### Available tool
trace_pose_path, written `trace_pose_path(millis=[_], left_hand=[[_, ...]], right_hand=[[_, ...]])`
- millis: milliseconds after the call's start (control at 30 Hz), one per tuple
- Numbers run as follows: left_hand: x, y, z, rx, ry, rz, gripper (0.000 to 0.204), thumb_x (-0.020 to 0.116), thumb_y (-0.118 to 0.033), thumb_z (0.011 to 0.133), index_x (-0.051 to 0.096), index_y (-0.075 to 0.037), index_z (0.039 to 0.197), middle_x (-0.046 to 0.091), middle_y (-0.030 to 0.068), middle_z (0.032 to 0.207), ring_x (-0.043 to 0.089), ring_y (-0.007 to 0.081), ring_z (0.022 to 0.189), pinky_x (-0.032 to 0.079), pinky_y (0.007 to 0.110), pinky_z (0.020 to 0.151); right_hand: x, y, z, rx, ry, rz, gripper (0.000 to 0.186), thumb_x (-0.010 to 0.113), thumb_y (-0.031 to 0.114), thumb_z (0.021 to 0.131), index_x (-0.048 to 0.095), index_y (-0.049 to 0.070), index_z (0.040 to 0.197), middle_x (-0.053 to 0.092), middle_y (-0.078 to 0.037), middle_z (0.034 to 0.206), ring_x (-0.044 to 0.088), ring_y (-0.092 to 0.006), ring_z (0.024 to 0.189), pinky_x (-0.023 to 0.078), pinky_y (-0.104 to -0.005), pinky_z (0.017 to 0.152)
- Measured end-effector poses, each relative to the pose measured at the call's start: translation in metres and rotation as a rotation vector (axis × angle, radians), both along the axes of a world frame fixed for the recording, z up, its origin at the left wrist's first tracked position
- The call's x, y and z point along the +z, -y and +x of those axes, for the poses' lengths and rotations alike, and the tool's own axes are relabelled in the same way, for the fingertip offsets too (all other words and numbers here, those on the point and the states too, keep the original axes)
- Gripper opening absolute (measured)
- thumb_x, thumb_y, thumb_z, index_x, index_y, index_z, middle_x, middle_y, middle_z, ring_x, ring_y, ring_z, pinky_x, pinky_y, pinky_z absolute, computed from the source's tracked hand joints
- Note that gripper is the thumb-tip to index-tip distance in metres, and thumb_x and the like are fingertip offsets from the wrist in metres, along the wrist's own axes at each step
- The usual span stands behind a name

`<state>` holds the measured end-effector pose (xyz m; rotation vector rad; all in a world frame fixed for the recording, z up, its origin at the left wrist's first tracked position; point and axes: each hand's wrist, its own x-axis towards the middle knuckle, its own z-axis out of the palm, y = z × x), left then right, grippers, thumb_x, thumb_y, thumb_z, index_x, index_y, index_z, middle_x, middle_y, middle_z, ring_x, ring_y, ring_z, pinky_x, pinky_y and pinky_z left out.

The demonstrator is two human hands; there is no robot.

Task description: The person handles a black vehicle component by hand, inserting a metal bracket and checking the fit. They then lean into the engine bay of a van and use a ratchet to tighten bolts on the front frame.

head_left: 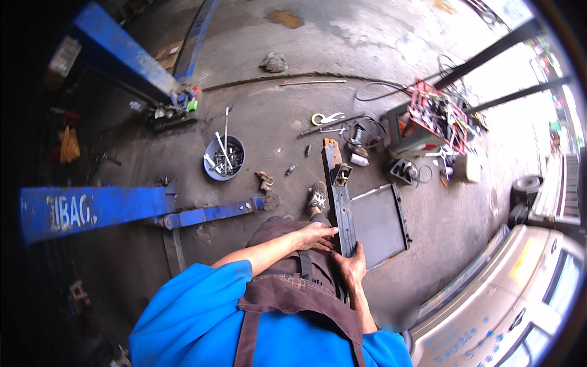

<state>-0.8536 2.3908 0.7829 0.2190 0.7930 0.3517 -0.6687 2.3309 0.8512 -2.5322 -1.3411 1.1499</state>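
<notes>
The right hand (pixel 353 264) grips the near end of a long dark metal bar (pixel 339 199), fingers wrapped round it; the left hand (pixel 316 236) lies flat against its side — not closed. The bar stretches away over the concrete floor (pixel 269 104), beside a flat grey tray (pixel 379 223) — farther off, a round tub of tools (pixel 224 158).

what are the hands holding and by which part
Both hold a long dark metal bar at its near end: the right hand grips the end itself, the left hand rests against its side just above.
</notes>
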Motion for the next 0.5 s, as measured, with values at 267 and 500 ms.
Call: trace_pose_path(millis=[267,500], left_hand=[[0.014,-0.104,-0.027,0.385,-0.123,0.011,0.047,0.067,-0.038,0.093,0.055,-0.002,0.119,0.065,0.0156,0.107,0.069,0.0279,0.097,0.057,0.035,0.080],[0.022,-0.141,-0.075,0.637,-0.154,-0.042,0.037,0.062,-0.034,0.097,0.055,-0.005,0.118,0.067,0.0150,0.108,0.068,0.0232,0.095,0.056,0.035,0.082]], right_hand=[[0.005,-0.193,-0.018,0.360,-0.093,-0.067,0.098,0.082,0.037,0.062,0.042,0.000,0.143,0.060,-0.026,0.127,0.058,-0.0372,0.120,0.045,-0.0419,0.102],[-0.027,-0.311,-0.057,0.539,-0.088,-0.094,0.083,0.080,0.038,0.062,0.050,0.002,0.130,0.064,-0.022,0.114,0.062,-0.0388,0.109,0.049,-0.0463,0.093]])
